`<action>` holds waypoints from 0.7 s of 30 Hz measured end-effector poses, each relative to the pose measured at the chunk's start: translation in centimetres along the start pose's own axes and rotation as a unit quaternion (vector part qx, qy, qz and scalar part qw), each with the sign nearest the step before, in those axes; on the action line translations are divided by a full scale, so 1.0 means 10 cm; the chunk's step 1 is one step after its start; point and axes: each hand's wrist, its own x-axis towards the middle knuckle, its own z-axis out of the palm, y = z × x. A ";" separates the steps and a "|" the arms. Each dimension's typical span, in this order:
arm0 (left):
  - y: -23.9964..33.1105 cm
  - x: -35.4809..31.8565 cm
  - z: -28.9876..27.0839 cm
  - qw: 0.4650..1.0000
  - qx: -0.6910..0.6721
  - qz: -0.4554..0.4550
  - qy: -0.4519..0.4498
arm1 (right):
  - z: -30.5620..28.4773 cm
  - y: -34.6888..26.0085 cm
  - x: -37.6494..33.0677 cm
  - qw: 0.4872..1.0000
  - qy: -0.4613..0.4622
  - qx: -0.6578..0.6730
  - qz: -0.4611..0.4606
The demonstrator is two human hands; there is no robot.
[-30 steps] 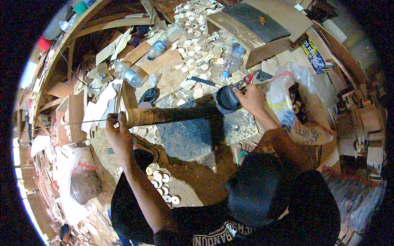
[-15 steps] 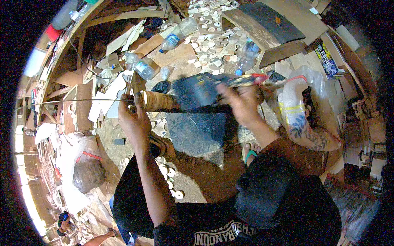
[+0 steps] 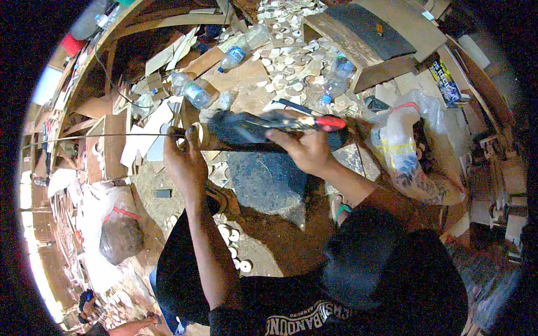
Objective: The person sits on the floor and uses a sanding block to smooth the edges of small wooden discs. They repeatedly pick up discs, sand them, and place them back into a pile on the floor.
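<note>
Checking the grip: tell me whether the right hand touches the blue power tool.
Touching. The head view shows the right hand wrapped over the blue power tool, fingers on its body.

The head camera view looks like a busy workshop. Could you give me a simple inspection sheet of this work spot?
Surface: dirt floor with a flat grey stone slab under the hands.
Job's things: dark power tool with a red part, held level; thin metal rod running out to the left.
Clutter: plastic bottles, small pale discs, wood boards, plastic bags.
Hands: left hand pinches the rod where it meets the tool; right hand grips the tool body.
Cables: a thin dark wire among the boards at upper left.
Surroundings: wooden frames, a dark mat on a board, another person's hand at the lower edge.
</note>
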 end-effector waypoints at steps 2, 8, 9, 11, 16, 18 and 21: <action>-0.03 -0.02 -0.03 0.996 0.054 -0.064 0.000 | -0.08 0.03 -0.17 0.991 -0.012 -0.084 0.101; -0.03 0.02 0.00 0.999 -0.012 -0.031 0.008 | -0.04 0.16 -0.23 0.997 0.009 -0.013 0.073; -0.01 0.01 0.02 0.999 -0.029 -0.037 -0.005 | 0.01 0.17 -0.13 0.997 0.012 -0.017 0.074; 0.03 0.01 0.03 0.997 -0.079 -0.018 -0.017 | 0.06 0.16 0.00 0.997 0.009 0.026 0.071; 0.01 0.05 -0.08 0.985 -0.147 -0.025 -0.090 | -0.07 0.09 -0.14 0.997 0.019 0.042 0.061; 0.00 0.07 -0.13 0.981 -0.162 -0.001 -0.111 | -0.17 0.04 -0.20 0.998 0.001 -0.017 0.058; 0.04 0.09 -0.14 0.977 -0.153 0.029 -0.144 | -0.23 -0.08 -0.10 0.993 -0.041 -0.085 0.065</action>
